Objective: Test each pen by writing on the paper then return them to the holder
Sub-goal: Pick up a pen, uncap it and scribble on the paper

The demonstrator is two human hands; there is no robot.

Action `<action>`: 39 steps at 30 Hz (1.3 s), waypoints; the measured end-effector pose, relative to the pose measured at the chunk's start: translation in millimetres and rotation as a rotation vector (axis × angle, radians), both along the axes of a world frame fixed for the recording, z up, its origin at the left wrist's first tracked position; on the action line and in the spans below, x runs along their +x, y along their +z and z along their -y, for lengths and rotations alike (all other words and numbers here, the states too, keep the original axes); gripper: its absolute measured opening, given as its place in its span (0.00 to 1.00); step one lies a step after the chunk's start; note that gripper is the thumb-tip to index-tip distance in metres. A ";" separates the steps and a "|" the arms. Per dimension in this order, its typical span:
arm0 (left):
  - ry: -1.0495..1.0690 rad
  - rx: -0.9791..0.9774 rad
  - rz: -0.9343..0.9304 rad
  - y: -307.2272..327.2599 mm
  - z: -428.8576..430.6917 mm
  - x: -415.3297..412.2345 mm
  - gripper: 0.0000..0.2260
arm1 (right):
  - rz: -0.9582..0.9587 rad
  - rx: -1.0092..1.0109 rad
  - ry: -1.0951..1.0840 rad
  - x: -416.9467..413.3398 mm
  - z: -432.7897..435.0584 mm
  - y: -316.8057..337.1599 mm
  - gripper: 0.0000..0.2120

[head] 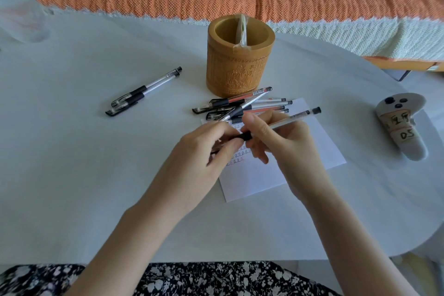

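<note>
Pen (296, 116) in my right hand (281, 139) runs diagonally, black end cap toward the tabletop's far right edge, tip end toward my left hand (204, 149); it sits above the paper (319, 142). Clear barrel, black grip, barcode sticker near the cap end. Right fingers closed around the grip section, left fingertips pinched narrow on a small black piece at the tip end, probably the cap. Pile of pens (242, 106) lies at the paper's far edge, just in front of the bamboo holder (237, 65); two more pens (144, 91) lie toward the left.
</note>
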State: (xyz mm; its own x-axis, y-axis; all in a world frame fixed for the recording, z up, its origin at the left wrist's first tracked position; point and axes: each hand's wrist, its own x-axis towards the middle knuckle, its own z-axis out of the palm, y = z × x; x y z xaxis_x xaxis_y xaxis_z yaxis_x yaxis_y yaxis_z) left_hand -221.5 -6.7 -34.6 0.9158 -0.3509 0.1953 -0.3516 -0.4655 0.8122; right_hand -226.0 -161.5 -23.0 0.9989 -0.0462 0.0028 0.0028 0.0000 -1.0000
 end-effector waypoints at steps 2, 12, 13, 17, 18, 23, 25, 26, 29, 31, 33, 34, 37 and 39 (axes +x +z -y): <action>0.002 0.019 0.005 -1.3 3.0 -1.3 0.08 | -0.008 -0.021 0.002 0.2 0.2 0.9 0.12; 0.004 0.059 -0.037 0.1 8.6 -2.7 0.13 | -0.005 0.011 0.055 1.5 7.3 1.3 0.10; 0.000 0.042 -0.052 0.4 9.0 -2.6 0.13 | -0.007 0.011 0.063 1.6 7.9 1.1 0.11; -0.014 -0.030 -0.116 1.6 9.1 -1.7 0.14 | -0.015 0.022 0.092 1.7 10.4 1.1 0.12; -0.021 -0.049 -0.136 2.2 8.9 -1.3 0.14 | -0.017 0.025 0.098 1.7 10.9 0.9 0.12; -0.055 -0.135 -0.237 3.7 6.5 -0.1 0.14 | -0.024 0.023 0.123 1.0 12.1 0.6 0.11; -0.081 -0.164 -0.262 4.4 5.7 0.4 0.14 | -0.029 0.020 0.132 0.4 12.0 0.5 0.11; -0.091 -0.177 -0.271 5.2 5.5 0.2 0.14 | -0.029 0.020 0.135 0.2 11.9 0.4 0.11; -0.096 -0.200 -0.295 6.5 4.0 0.0 0.14 | -0.016 0.023 0.142 0.3 12.8 0.7 0.11; -0.095 -0.188 -0.313 6.8 1.7 0.5 0.13 | -0.003 0.015 0.147 -0.6 14.3 1.3 0.11; -0.097 -0.169 -0.336 6.6 -0.6 -0.1 0.13 | 0.001 0.005 0.140 -2.1 13.9 1.5 0.11; -0.091 -0.154 -0.336 5.9 -0.8 -0.5 0.13 | 0.002 0.001 0.126 -2.5 13.4 1.0 0.11; -0.045 -0.112 -0.309 3.1 0.8 -2.7 0.11 | 0.001 -0.020 0.088 -1.6 11.4 -2.2 0.14; -0.024 -0.094 -0.292 2.2 1.3 -2.7 0.12 | -0.020 -0.031 0.082 -1.0 12.1 -2.5 0.14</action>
State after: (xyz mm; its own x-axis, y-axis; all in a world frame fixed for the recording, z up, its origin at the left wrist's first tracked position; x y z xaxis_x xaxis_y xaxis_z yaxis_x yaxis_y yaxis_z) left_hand -224.2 -8.0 -32.5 0.9295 -0.3663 -0.0424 -0.1068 -0.3774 0.9199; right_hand -227.0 -173.6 -25.5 0.9992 0.0356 -0.0170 -0.0159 -0.0311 -0.9994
